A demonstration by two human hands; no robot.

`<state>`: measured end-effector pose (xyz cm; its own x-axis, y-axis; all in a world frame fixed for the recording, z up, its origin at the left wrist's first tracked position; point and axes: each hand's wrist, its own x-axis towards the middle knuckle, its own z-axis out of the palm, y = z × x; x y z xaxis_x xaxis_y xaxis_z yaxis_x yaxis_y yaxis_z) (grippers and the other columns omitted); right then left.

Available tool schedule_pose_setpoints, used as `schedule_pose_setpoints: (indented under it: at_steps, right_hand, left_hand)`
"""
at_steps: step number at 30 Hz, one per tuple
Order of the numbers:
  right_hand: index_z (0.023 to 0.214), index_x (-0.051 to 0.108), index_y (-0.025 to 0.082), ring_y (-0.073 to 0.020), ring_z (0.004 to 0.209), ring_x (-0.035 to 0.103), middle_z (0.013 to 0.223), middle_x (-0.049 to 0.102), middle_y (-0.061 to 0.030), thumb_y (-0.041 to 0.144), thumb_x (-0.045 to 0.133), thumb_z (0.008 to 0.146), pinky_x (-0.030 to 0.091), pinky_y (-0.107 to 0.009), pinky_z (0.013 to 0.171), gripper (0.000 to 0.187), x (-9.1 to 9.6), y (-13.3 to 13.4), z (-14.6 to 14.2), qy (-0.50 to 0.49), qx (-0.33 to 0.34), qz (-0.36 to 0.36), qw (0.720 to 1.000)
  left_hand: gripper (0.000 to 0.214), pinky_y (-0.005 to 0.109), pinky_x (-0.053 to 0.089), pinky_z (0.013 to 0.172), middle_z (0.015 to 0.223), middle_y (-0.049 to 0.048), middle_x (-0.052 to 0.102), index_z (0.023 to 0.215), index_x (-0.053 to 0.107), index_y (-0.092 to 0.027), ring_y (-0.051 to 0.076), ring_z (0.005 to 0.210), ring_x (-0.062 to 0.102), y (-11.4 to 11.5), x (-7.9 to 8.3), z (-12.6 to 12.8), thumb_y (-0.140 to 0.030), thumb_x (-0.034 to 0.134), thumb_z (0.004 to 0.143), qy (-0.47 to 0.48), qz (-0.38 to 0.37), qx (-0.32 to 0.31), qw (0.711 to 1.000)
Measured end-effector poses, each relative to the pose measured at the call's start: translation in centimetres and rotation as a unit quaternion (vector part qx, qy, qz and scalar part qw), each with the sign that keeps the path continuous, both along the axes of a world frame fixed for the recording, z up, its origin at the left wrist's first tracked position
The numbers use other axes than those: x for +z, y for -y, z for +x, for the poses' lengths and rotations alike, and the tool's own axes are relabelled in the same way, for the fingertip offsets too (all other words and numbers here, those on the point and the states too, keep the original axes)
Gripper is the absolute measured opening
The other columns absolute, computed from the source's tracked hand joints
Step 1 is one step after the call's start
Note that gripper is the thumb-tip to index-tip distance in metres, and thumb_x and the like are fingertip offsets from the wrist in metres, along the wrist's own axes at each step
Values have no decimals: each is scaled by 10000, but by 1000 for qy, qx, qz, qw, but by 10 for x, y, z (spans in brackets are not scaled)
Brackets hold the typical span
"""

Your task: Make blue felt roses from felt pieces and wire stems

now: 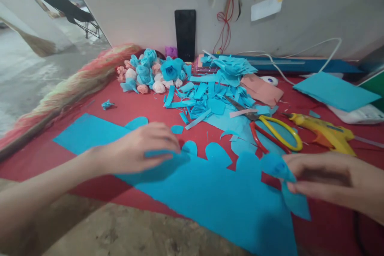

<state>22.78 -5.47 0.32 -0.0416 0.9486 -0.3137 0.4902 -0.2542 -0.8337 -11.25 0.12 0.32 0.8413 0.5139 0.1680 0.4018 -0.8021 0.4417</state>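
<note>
Blue sheet (216, 200) w/ scalloped edge lies closest, both hands busy at its top edge.
Left hand (141, 150) comes in from the left, palm down, fingers bent and closed on a raised fold of the sheet, prob. to stop it sliding on the red worktop (330, 232). Right hand (327, 182) enters from the right, wrist low, fingers pinched shut on a small petal strip (295, 204), rolled at the top w/ one petal hanging, just above the sheet's right corner. Scissors (276, 132) and glue gun (324, 134) lie just behind it, in easy reach I think; scraps (207, 100) and finished roses (150, 72) sit at the back.
</note>
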Motion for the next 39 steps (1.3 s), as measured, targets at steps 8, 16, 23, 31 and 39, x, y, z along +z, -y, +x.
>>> schedule_pose_setpoints:
  at_steps: [8,16,23,31,39]
  right_hand:
    - [784,714,234,-231,786,642,851,684,-55,420,728,608,539,-240,670,256,-5,-4,-16,-38,62,-89,993]
    - [632,614,183,-173,667,580,706,597,-27,401,665,665,494,-208,607,227,0,-5,-30,-40,172,-106,979]
    - [648,641,225,-127,709,568,725,589,16,366,686,683,470,-139,640,152,1,-1,-32,-52,188,-103,975]
    - [732,713,239,-179,755,640,792,679,-17,316,780,577,530,-196,665,185,-2,-8,-36,-110,21,-67,991]
    - [693,692,247,-136,683,639,742,686,3,359,805,510,516,-140,543,242,12,-18,-61,-211,-163,63,962]
  left_hand:
    - [230,322,440,782,909,17,697,859,649,-144,152,756,583,62,-19,29,-142,420,874,20,178,-140,974]
    - [235,305,355,415,688,47,625,803,656,-100,150,542,488,65,-20,30,-137,428,847,7,182,-139,973]
    - [185,299,294,359,590,28,554,748,648,-106,141,479,443,67,-21,32,-139,475,807,27,175,-127,976]
    - [134,289,272,353,587,16,519,718,619,-120,137,482,445,68,-25,42,-138,507,790,20,191,-116,974]
    - [215,284,375,431,686,16,601,720,602,-154,153,579,522,37,10,48,-212,440,848,-25,174,-38,984]
